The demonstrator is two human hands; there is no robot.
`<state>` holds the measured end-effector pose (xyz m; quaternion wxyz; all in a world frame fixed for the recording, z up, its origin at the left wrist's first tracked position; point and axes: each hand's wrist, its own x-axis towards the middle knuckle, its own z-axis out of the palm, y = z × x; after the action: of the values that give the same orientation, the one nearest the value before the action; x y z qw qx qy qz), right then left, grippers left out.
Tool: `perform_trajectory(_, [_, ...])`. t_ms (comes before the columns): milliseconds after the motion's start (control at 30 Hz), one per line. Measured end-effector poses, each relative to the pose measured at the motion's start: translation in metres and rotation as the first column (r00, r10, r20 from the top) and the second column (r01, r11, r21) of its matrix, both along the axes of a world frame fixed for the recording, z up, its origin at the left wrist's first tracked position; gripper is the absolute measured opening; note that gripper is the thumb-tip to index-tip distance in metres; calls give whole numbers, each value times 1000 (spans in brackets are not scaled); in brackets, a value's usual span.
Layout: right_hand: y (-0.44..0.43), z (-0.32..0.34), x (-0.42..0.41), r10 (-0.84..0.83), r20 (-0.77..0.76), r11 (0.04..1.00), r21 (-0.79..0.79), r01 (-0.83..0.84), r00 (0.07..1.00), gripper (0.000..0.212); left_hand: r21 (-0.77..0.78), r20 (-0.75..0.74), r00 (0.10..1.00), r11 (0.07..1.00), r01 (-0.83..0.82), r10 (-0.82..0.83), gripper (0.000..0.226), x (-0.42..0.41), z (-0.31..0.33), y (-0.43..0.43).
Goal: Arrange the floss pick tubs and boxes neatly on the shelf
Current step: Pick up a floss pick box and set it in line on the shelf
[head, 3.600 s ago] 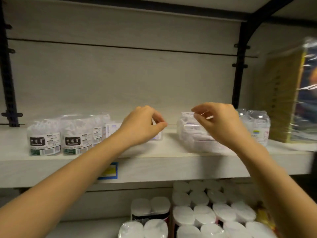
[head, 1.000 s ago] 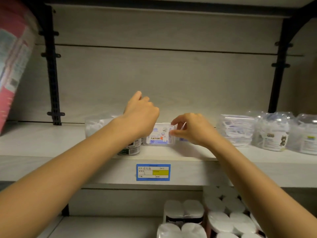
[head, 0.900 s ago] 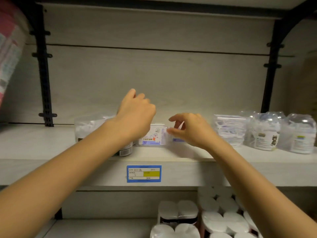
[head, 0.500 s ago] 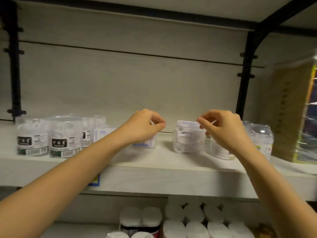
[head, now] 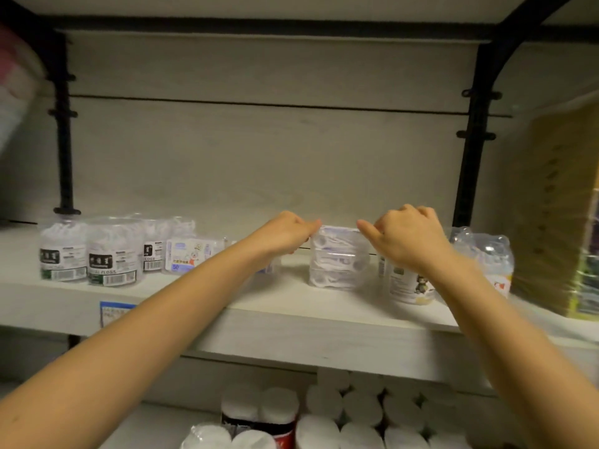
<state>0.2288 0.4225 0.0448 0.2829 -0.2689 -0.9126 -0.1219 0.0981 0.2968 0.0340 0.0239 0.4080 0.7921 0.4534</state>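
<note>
A stack of clear floss pick boxes (head: 338,262) stands mid-shelf on the pale wooden shelf (head: 291,332). My left hand (head: 285,233) pinches its top left corner and my right hand (head: 405,238) pinches its top right corner. To the left stand three round floss tubs with black labels (head: 110,254), and beside them a flat box with a blue label (head: 189,254), partly behind my left forearm. Right of the stack are clear tubs (head: 483,254), one with a cartoon label (head: 408,286) partly hidden by my right wrist.
Black uprights (head: 470,140) frame the bay. A tall yellowish wrapped pack (head: 557,215) stands at the far right, a pink pack (head: 16,76) at the top left. A blue price tag (head: 111,314) sits on the shelf edge. White rolls (head: 356,413) fill the shelf below.
Both hands have moved in from the air in front onto the top corners of the clear box stack. The view has swung slightly left.
</note>
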Motion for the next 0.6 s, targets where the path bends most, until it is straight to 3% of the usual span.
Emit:
perform_trajectory(167, [4, -7, -3, 39, -110, 999, 15, -38, 993, 56, 99, 84, 996, 995, 27, -35, 19, 4, 0, -4])
perform_trajectory(267, [0, -9, 1, 114, -257, 993, 0, -118, 960, 49, 261, 87, 993, 964, 55, -81, 12, 13, 2, -10])
perform_trajectory(333, [-5, -7, 7, 180, -406, 975, -46, -217, 896, 43, 350, 87, 991, 934, 69, -106, 19, 20, 4, -14])
perform_trajectory(467, [-13, -6, 27, 336, -673, 820, -135, -556, 659, 29, 485, 61, 985, 867, 115, -164, 31, 32, -1, -26])
perform_trajectory(600, [-17, -20, 46, 366, -695, 644, -291, -708, 619, 33, 577, 69, 975, 806, 134, -211, 39, 42, -17, -43])
